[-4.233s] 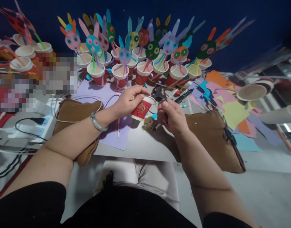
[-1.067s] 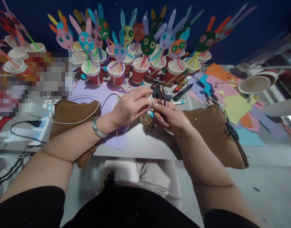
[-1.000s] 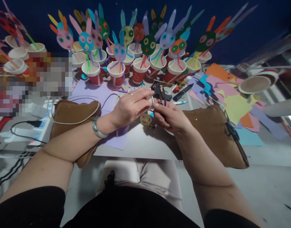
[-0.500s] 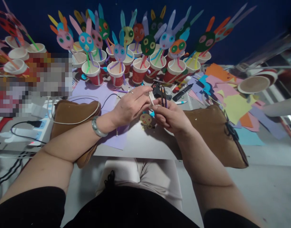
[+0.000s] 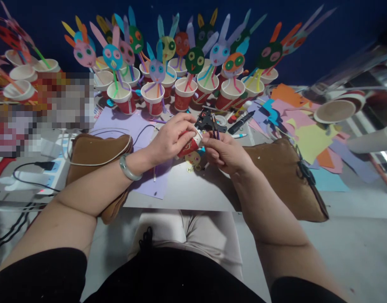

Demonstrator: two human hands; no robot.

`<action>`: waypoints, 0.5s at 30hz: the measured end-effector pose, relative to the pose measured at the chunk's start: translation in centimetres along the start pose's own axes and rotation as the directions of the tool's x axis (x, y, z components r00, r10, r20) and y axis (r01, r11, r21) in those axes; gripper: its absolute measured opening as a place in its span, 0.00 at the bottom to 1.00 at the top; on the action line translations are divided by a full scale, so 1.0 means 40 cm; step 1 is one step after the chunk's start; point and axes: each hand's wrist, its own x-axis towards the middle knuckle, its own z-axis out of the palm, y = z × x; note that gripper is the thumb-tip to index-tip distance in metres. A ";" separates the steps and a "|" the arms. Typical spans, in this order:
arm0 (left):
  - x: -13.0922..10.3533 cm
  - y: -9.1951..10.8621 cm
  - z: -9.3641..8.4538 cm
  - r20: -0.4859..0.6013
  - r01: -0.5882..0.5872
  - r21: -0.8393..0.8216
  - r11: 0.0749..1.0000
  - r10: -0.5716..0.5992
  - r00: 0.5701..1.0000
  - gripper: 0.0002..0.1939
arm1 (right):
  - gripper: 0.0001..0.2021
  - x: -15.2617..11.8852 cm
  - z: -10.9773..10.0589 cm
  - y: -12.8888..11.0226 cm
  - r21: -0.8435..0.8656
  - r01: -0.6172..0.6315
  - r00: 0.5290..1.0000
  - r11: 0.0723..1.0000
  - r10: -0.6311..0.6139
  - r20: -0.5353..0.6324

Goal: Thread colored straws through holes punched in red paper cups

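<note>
While my left hand (image 5: 171, 139) grips the red paper cup (image 5: 187, 147) tilted over the tabletop (image 5: 193, 191), back from its near edge, my right hand (image 5: 227, 154), clasping what look like scissors (image 5: 218, 134), should pinch the rim lightly so the wall doesn't crumple.

Two hands (image 5: 171, 139) and one red cup (image 5: 189, 147) are showing centrally; two brown cushions (image 5: 97, 158) are lying at nine and four o'clock.

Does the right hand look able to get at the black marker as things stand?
Probably yes: the black marker lies beyond the right hand, with a white pen partly between. But that hand holds a slim dark tool, so would likely need freeing first.
</note>
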 end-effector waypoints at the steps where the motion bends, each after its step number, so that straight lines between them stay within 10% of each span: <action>1: 0.002 -0.006 -0.001 -0.015 0.031 -0.024 0.999 -0.032 0.999 0.16 | 0.18 0.001 -0.002 -0.002 0.008 -0.001 1.000 1.000 0.001 -0.009; 8: -0.001 -0.065 -0.004 0.283 0.349 -0.329 0.877 -0.261 0.923 0.50 | 0.21 0.003 0.007 -0.002 0.081 -0.021 0.999 0.996 0.019 0.032; 15: 0.013 -0.018 -0.021 0.428 0.574 -0.581 0.577 -0.383 0.818 0.32 | 0.11 -0.002 -0.123 -0.067 0.138 0.342 0.930 0.929 -0.314 -0.193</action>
